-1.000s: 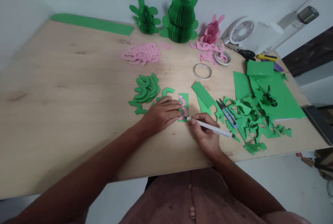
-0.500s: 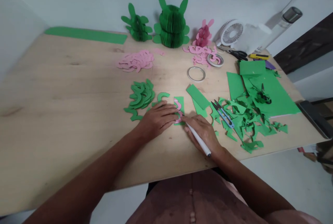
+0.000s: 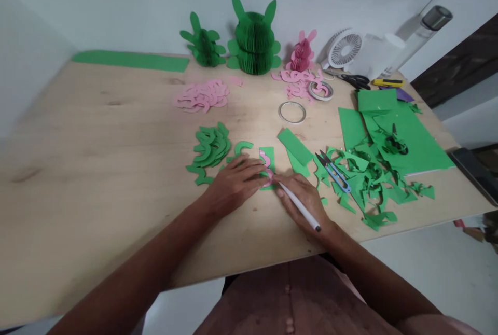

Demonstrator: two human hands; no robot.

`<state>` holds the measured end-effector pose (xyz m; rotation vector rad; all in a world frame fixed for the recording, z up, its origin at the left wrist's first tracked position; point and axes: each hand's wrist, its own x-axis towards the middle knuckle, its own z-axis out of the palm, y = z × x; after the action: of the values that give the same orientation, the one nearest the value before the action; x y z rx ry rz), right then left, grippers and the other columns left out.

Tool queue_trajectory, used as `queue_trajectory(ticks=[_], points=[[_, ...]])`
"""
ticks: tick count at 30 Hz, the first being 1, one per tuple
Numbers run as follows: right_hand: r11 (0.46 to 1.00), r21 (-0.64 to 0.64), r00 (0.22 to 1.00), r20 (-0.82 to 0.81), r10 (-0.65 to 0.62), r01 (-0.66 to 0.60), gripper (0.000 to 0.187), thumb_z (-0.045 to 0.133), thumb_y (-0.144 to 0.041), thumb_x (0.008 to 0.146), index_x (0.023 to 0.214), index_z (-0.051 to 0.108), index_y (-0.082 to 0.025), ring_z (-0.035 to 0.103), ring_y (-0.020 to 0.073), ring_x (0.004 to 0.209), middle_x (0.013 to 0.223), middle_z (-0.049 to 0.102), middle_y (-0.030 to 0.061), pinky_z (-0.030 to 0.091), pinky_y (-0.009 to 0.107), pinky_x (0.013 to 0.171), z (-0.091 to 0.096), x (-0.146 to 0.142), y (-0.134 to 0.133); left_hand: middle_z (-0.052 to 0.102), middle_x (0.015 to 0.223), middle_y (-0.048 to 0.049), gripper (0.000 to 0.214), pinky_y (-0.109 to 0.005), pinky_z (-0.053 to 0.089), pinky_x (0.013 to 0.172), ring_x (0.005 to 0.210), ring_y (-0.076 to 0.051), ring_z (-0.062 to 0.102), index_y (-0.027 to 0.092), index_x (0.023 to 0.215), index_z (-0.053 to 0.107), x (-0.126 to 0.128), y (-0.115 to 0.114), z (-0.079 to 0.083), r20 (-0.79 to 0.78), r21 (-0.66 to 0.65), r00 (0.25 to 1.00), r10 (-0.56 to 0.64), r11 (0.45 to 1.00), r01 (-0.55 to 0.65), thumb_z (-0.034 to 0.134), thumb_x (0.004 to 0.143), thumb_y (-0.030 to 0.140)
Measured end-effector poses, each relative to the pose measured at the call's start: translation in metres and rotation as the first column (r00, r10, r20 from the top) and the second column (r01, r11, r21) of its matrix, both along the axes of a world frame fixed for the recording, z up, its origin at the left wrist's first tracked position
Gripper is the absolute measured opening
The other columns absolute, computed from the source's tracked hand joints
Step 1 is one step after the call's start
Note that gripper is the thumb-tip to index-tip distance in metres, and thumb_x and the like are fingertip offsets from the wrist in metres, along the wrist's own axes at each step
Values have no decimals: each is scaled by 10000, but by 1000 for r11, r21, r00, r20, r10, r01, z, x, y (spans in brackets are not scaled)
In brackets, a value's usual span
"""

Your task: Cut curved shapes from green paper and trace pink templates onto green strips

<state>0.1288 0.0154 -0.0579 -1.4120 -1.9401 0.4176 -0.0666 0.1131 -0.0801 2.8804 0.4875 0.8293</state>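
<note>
My left hand point(image 3: 233, 183) lies with fingers stretched out, its fingertips pressing a curved pink paper cutout point(image 3: 265, 157) flat on a green paper strip point(image 3: 268, 151). In my right hand point(image 3: 305, 195) is a white pen point(image 3: 299, 206), its tip end at the right edge of the pink cutout; my fingers hide the tip itself. Left of my left hand sits a pile of curved green cutouts point(image 3: 212, 145). One loose green arc point(image 3: 244, 145) lies just beyond its fingers. Two overlapping green strips point(image 3: 295, 145) rest beyond my right hand.
Blue thread snips point(image 3: 333, 171) lie beside green scraps point(image 3: 369, 179) and green sheets point(image 3: 416, 143) on the right. Pink cutouts point(image 3: 204, 95), a tape roll point(image 3: 292, 112), paper honeycomb figures point(image 3: 254, 44), a white fan point(image 3: 345, 50), black scissors point(image 3: 356, 81) and a yellow cutter point(image 3: 388, 82) stand or lie farther back.
The camera view has shifted slightly. My right hand and the pen have moved a little along the pink cutout's edge; my left hand stays in place.
</note>
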Motion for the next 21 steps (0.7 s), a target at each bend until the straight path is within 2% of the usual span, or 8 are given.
queue_trajectory(ticks=[4, 7, 10, 12, 15, 21], points=[[992, -90, 949, -293, -112, 90, 202, 526, -242, 915, 1036, 687, -227, 666, 217, 933, 1013, 732, 69, 514, 370, 847, 5, 1, 0, 692, 1135, -70, 194, -388, 414, 1024, 1139, -197, 596, 223, 1010, 694, 0, 1, -2, 7, 11, 1000, 5, 1000, -5, 549, 904, 150], [962, -216, 877, -413, -246, 168, 154, 566, -277, 879, 935, 692, -208, 681, 199, 807, 882, 736, 59, 537, 314, 722, 7, -4, 0, 693, 1127, -67, 185, -390, 405, 1031, 1136, -196, 597, 223, 996, 694, 0, 1, -3, 18, 3, 1000, 12, 1000, -12, 549, 905, 155], [932, -300, 852, -416, -317, 201, 127, 596, -292, 838, 897, 649, -193, 624, 156, 612, 738, 689, 25, 484, 250, 536, 6, -11, -1, 691, 1125, -61, 199, -396, 397, 1037, 1143, -196, 590, 231, 1028, 687, 0, 0, -3, 8, -12, 1000, 19, 1000, -19, 538, 913, 166], [926, -305, 864, -379, -332, 222, 93, 605, -287, 820, 828, 623, -196, 573, 136, 555, 677, 651, 6, 436, 230, 484, 4, -15, -3, 685, 1137, -64, 197, -398, 396, 1038, 1154, -201, 582, 227, 1025, 686, 0, 0, -2, -5, -23, 1000, 21, 1000, -21, 530, 918, 173], [930, -272, 893, -309, -329, 248, 87, 607, -270, 811, 763, 611, -198, 565, 133, 566, 660, 640, 5, 425, 230, 504, 2, -17, -5, 682, 1139, -72, 190, -399, 394, 1037, 1154, -204, 580, 215, 992, 690, 0, -1, -1, -10, -31, 1000, 13, 999, -14, 515, 925, 182], [943, -228, 920, -253, -300, 244, 96, 603, -269, 821, 765, 634, -198, 601, 149, 605, 687, 671, 22, 449, 247, 550, 1, -17, -5, 692, 1107, -77, 189, -406, 396, 1031, 1130, -207, 592, 210, 963, 696, 1, 0, -1, 18, -26, 1000, 8, 1000, -7, 512, 927, 186]])
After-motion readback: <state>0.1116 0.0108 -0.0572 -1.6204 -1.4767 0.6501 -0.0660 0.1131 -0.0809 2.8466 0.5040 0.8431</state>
